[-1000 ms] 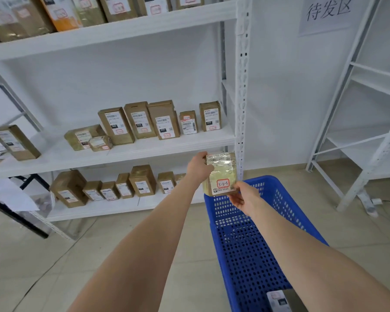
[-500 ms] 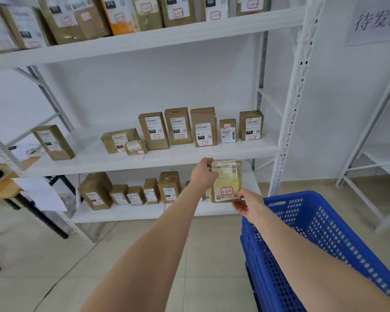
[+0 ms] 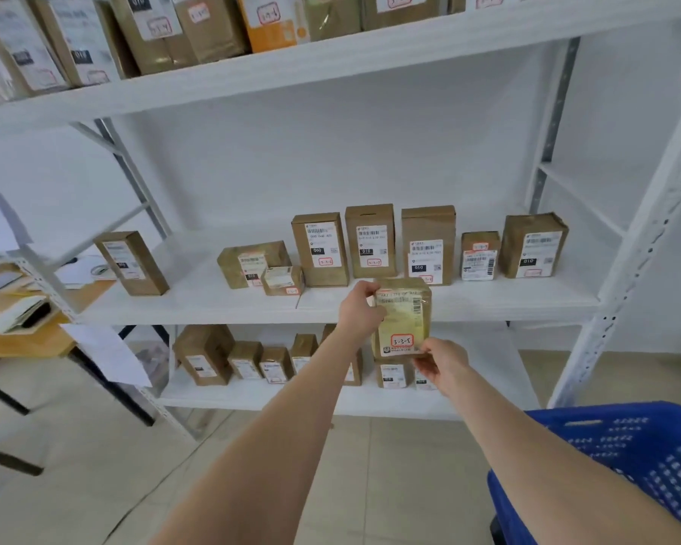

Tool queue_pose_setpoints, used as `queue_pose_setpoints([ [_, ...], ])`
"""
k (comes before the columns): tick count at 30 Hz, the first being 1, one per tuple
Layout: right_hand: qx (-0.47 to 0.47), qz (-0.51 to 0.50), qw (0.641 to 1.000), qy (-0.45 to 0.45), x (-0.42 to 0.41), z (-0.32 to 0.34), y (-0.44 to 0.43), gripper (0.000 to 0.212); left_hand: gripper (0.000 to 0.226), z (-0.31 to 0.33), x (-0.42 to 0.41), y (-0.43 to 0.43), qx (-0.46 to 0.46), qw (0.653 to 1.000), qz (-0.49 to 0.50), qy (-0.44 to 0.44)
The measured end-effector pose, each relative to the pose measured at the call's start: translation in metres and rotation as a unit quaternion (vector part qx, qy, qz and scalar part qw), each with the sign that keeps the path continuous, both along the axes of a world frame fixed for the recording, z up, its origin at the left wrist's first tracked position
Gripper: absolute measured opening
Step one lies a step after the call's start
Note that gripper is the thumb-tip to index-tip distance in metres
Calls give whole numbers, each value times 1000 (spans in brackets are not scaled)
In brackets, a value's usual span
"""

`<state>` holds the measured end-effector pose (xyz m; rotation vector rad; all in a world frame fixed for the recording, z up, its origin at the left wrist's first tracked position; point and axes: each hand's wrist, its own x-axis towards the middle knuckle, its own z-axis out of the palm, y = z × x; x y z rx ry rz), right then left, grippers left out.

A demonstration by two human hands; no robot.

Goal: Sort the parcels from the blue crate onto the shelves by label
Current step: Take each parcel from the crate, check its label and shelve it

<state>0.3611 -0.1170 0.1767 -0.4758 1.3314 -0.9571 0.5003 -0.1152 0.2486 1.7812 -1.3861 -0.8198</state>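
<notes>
A small yellowish parcel wrapped in glossy clear tape (image 3: 403,316) was held upright in the air, just off the middle of the view toward 4 o'clock. It was in front of the front edge of the white metal middle shelf (image 3: 197,297); whether it touched that edge could not be told. Its face was turned to the camera, with a printed white shipping label at the top and a red-framed sticker (image 3: 402,341) hand-marked "3-3-5" near the bottom.

The left hand (image 3: 360,308) gripped the parcel's upper corner at 10 o'clock, fingers curled round the edge. The right hand (image 3: 443,363) pinched the lower corner at 5 o'clock between thumb and curled fingers.

Behind the parcel, a row of brown cardboard boxes with white labels (image 3: 370,241) stood along the middle shelf. More brown boxes (image 3: 248,359) stood on the white lower shelf (image 3: 291,399) at 6 o'clock, and larger ones filled the white top shelf (image 3: 331,57) at 12 o'clock.

The blue perforated plastic crate (image 3: 614,458) sat at 4 o'clock by the view's edge, well apart from the parcel. A light wooden desk (image 3: 24,340) stood at 8 o'clock.
</notes>
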Motion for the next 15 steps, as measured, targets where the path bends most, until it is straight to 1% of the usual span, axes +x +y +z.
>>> queue_pose_setpoints([
  [7,23,29,999,10,55,-11,-78,4,37,-11,60,-74,11,999,23,20],
  [12,41,42,996,72,89,-16,-109,5,18,-26,99,-105,11,997,39,58],
  [15,42,25,994,94,110,-19,-125,9,21,-32,121,-120,9,997,40,71],
])
